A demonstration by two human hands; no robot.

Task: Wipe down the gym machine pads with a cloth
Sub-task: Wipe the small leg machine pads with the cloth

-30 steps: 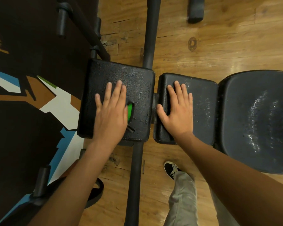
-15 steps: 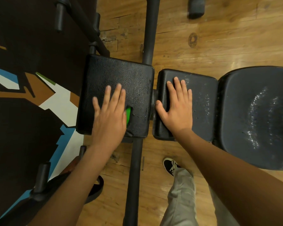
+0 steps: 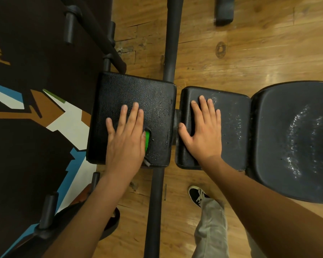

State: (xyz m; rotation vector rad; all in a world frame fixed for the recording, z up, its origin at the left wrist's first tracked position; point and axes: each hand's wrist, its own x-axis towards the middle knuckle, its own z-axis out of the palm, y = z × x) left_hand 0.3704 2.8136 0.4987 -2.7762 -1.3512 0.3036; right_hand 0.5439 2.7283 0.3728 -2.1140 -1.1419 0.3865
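Two black square pads sit side by side on a dark frame. My left hand [image 3: 126,138] lies flat on the left pad [image 3: 138,94], fingers straight, and a green strip [image 3: 147,140] shows at its thumb side. What the strip belongs to, I cannot tell. My right hand [image 3: 203,131] lies flat on the left half of the middle pad [image 3: 233,127], fingers straight. A larger rounded seat pad [image 3: 295,138] to the right carries wet droplets. Droplets also speckle the middle pad and the right edge of the left pad.
A dark metal bar [image 3: 171,40] runs under the pads across the wooden floor [image 3: 250,53]. Black posts and handles [image 3: 69,27] stand at the left above a patterned dark mat [image 3: 35,112]. My leg and black shoe [image 3: 197,196] stand below the middle pad.
Both hands stay flat on their pads. The left hand has slid slightly toward me over the left pad, and less of the green strip shows beside it.
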